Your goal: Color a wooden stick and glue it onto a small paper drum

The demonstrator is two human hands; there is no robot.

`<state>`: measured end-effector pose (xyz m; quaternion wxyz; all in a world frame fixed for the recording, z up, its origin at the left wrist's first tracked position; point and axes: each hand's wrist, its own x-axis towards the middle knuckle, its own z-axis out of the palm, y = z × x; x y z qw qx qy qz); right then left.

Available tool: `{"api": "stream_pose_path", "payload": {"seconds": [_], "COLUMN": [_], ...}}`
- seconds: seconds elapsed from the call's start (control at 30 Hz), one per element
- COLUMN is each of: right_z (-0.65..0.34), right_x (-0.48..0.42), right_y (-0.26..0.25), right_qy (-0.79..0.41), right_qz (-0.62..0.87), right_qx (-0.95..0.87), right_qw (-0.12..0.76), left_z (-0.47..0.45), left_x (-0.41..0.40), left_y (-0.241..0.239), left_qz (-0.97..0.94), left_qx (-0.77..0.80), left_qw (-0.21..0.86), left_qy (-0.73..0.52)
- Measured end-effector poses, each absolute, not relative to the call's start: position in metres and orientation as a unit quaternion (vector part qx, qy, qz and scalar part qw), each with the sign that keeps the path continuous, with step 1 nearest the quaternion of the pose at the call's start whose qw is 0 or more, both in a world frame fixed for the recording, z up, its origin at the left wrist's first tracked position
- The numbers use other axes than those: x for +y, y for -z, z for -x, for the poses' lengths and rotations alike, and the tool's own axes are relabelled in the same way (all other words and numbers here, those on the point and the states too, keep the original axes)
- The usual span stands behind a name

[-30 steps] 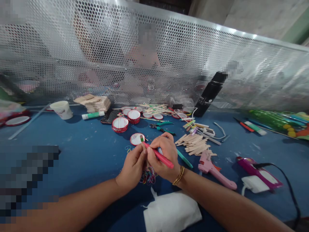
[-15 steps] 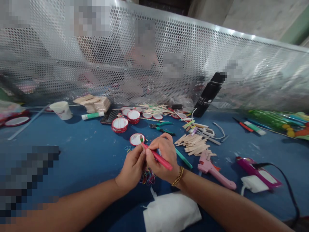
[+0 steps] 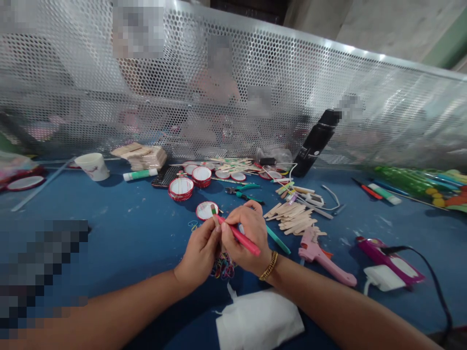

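Observation:
My left hand (image 3: 197,253) pinches a wooden craft stick (image 3: 216,220) that points up and away, with a green band near its top end. In my right hand (image 3: 248,233) is a pinkish-red marker (image 3: 245,239), held like a pen, its tip at the stick just below the green. Both hands meet close together, and the lower part of the stick is hidden by fingers. Behind the stick lies a white disc with a red rim (image 3: 204,210). Colourful rubber bands (image 3: 223,267) are heaped under my hands. A teal marker (image 3: 278,239) rests beside my right hand.
Loose craft sticks (image 3: 295,217), a pink glue gun (image 3: 323,257) and a purple device (image 3: 390,260) with a cord lie to the right. A white cloth bundle (image 3: 260,320) is in front. Pliers (image 3: 245,192), a paper cup (image 3: 92,166) and a black bottle (image 3: 316,143) stand farther back.
The marker tip has shifted slightly to the right along the stick, and more bare wood shows below the green. Both hands keep nearly the same place and grip.

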<state>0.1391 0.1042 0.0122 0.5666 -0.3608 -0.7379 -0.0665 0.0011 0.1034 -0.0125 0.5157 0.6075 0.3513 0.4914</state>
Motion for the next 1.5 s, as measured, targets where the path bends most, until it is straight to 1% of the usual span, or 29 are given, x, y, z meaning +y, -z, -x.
{"api": "stream_pose_path", "payload": {"seconds": [0.3, 0.6, 0.8, 1.07, 1.3, 1.5], "right_z": [-0.1402, -0.1379, -0.1374, -0.1388, -0.1395, -0.1383], "right_x": [0.1047, 0.1011, 0.1023, 0.1039, 0.1038, 0.1004], "right_y": [-0.0128, -0.0111, -0.0108, -0.0127, -0.0137, -0.0128], "right_qy": [0.085, 0.063, 0.067, 0.079, 0.089, 0.084], "right_qz": [0.357, 0.349, 0.349, 0.364, 0.364, 0.347], "right_qx": [-0.726, -0.746, -0.746, -0.740, -0.729, -0.744], "right_qw": [0.581, 0.564, 0.563, 0.560, 0.573, 0.565], "left_z": [-0.0008, -0.0002, 0.0001, -0.0015, -0.0012, -0.0005], "left_x": [0.1052, 0.1038, 0.1033, 0.1050, 0.1047, 0.1040], "left_y": [0.0142, 0.0125, 0.0129, 0.0133, 0.0127, 0.0122], "left_qz": [-0.615, -0.622, -0.624, -0.604, -0.611, -0.622], "left_qx": [0.354, 0.343, 0.348, 0.342, 0.352, 0.342], "left_qw": [0.509, 0.507, 0.500, 0.522, 0.516, 0.506], "left_qy": [-0.487, -0.488, -0.489, -0.495, -0.486, -0.489]}}
